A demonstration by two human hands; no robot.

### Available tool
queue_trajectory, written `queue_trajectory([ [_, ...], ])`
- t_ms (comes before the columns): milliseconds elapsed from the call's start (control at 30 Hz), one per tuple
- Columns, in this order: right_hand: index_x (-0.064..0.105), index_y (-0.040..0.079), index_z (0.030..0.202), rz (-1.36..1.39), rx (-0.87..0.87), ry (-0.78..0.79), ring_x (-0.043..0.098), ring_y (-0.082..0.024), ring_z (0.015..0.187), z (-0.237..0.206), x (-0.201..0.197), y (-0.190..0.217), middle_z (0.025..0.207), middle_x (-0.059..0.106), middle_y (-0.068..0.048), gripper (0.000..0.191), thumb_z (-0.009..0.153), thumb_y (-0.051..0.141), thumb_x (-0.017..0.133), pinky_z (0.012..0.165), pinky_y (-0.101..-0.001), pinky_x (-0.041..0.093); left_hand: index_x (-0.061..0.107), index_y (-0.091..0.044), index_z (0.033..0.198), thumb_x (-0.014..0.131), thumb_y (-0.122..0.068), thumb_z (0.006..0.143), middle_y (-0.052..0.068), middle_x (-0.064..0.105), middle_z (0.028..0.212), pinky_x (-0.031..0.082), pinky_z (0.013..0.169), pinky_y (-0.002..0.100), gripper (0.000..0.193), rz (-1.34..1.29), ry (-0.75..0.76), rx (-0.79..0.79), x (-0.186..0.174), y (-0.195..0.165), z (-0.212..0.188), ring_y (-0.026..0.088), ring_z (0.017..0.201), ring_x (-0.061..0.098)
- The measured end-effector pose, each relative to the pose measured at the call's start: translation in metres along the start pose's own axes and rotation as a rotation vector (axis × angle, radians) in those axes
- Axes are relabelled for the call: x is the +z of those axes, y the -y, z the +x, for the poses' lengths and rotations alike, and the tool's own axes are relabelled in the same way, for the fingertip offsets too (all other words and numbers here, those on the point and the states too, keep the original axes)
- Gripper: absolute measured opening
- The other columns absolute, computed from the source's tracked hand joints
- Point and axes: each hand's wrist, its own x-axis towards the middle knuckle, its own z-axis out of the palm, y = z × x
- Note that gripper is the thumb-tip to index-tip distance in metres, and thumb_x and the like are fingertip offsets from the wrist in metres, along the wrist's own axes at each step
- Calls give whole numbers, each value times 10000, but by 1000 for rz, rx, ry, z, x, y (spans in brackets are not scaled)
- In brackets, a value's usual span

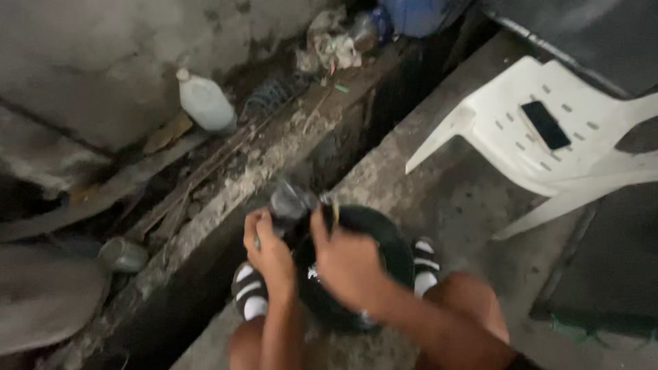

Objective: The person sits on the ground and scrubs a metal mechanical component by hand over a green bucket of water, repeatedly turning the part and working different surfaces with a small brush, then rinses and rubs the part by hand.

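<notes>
We observe a round black shallow pan [380, 236] resting on the grey concrete floor [452, 199] between our two feet, at the lower centre of the view. The pan has no clear long axis that we can read; its open face looks tilted up and toward 11 o'clock, where its rim meets a small dark, glossy object [289, 202] that is too blurred to identify. The left hand [269, 255] sits at 9 o'clock of the pan, fingers curled closed around the lower part of that dark object; the grasp appears firm, though blur hides the fingertips. The right hand [348, 264] lies over the pan's near-left portion, fingers bent and closed on the pan's rim at 11 o'clock, with the thumb raised toward 12 o'clock. Both forearms enter from 6 o'clock, the right one crossing diagonally from 5 o'clock, and both wrists are bent downward. Black slip-on sandals with white stripes [249, 291] flank the pan at 8 and 3 o'clock. A dark drainage gutter [322, 157] runs diagonally from 7 to 1 o'clock just beyond the hands. A white plastic chair [541, 147] stands at 2 o'clock, well apart, with a flat black phone [545, 125] on its seat. A translucent white plastic jug [204, 101] leans at 10 o'clock beyond the gutter.
</notes>
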Motion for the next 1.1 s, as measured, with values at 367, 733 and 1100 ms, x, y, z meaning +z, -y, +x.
queue_trajectory([
  [367,357,50,1587,137,135,260,675,-332,574,12,-6,-5,706,676,-151,871,781,128,677,509,-445,535,677,-19,1081,547,-288,990,57,695,1023,471,888,317,313,-21,-46,-91,0,22,9,171,944,593],
  [733,427,67,1541,49,38,62,663,-302,538,-4,14,-8,770,672,-183,772,805,122,657,472,-433,526,659,10,988,559,-233,989,45,653,915,475,847,317,263,-153,-30,-111,-1,23,8,164,876,564],
  [1100,344,120,1571,71,-13,-67,667,-312,563,-1,19,-12,797,677,-189,852,777,125,653,489,-433,531,668,-5,948,522,-234,998,36,663,881,482,823,286,276,-240,9,-100,-1,26,8,145,848,578],
])
